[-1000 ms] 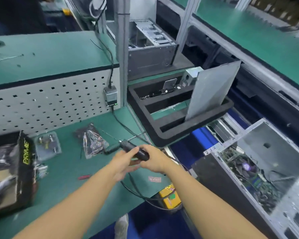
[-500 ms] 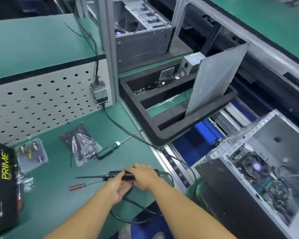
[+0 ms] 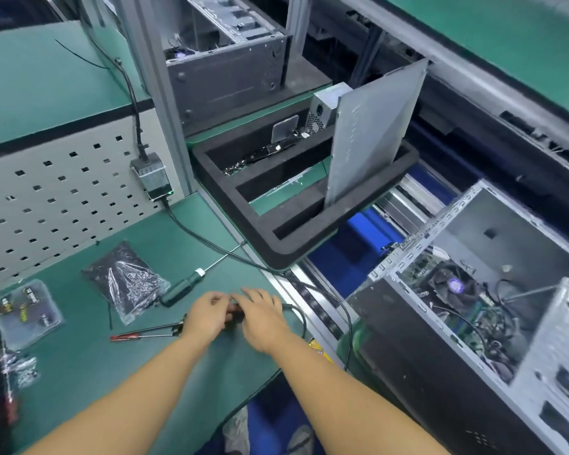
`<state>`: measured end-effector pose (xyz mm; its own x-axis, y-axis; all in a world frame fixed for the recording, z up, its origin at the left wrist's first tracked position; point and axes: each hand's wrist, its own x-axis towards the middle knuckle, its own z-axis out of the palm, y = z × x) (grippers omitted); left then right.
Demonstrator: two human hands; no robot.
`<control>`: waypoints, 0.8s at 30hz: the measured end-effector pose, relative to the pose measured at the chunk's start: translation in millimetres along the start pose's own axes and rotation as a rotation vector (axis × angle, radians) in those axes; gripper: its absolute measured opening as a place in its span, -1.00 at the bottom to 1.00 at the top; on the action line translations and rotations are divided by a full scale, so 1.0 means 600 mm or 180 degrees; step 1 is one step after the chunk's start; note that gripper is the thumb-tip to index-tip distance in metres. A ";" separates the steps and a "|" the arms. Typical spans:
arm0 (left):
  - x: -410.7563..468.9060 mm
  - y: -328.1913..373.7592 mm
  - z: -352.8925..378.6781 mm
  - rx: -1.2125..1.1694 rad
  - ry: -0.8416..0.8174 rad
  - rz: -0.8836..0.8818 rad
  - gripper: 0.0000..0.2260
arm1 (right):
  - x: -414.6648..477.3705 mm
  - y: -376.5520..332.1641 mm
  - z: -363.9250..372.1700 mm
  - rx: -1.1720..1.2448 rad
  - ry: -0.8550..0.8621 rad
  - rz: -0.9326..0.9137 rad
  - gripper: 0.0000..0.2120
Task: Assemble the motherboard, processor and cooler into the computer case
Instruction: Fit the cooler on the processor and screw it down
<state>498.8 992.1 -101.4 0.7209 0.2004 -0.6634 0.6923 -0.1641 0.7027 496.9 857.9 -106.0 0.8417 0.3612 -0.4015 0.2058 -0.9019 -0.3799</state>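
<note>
Lying open beyond the counter's right edge, the computer case holds the motherboard and cooler. Near the front edge, the left hand curls its fingers round a corded electric screwdriver. The right hand covers it, its fingers too blurred to tell their grip.

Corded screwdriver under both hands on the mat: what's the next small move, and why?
Probably let go and draw both hands back. The corded screwdriver has come down to lie on the green mat, left hand and right hand over it, and in the open case the cooler fan already sits on the board.
</note>
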 end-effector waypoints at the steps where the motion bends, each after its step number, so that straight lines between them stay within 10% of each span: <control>1: -0.004 0.008 0.005 0.0126 -0.0045 0.0153 -0.86 | -0.009 0.006 -0.008 0.0143 0.0135 0.0083 -0.41; 14: -0.127 0.058 0.194 0.2111 -0.1518 0.2294 -0.88 | -0.286 0.137 -0.014 0.1455 0.0813 0.1741 -0.56; 24: -0.142 0.062 0.281 0.1332 -0.0987 0.1722 -0.92 | -0.506 0.189 0.007 0.2553 0.1305 0.2315 -0.69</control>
<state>468.5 806.2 -62.3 0.8971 -0.2838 -0.3387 0.1484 -0.5284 0.8359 262.6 647.1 -30.9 0.7602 -0.4177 -0.4976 -0.6458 -0.4026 -0.6487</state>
